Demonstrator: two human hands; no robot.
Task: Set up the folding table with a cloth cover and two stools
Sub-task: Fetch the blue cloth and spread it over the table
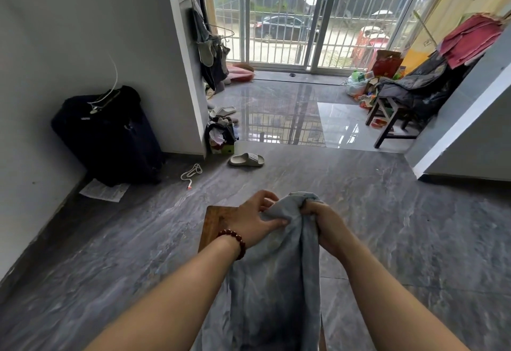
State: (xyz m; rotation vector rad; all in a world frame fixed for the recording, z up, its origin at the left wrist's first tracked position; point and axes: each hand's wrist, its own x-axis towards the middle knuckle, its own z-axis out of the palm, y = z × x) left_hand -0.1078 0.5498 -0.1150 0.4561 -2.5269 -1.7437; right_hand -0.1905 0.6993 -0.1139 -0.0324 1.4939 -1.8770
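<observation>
The right hand (323,226) is clenched round the bunched top of the blue-grey cloth (276,281). The left hand (254,218), just beside it, pinches a fold. The cloth hangs lengthwise toward the person, hiding most of the wooden table top (214,223). Only the table's far-left corner shows, under the left wrist, so the left hand is nearer for spreading the cloth that way.

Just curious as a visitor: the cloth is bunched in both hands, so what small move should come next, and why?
Probably draw the left hand and right hand apart to open the cloth: it hangs bunched between both grips, and a wooden board shows bare beneath them.
</observation>
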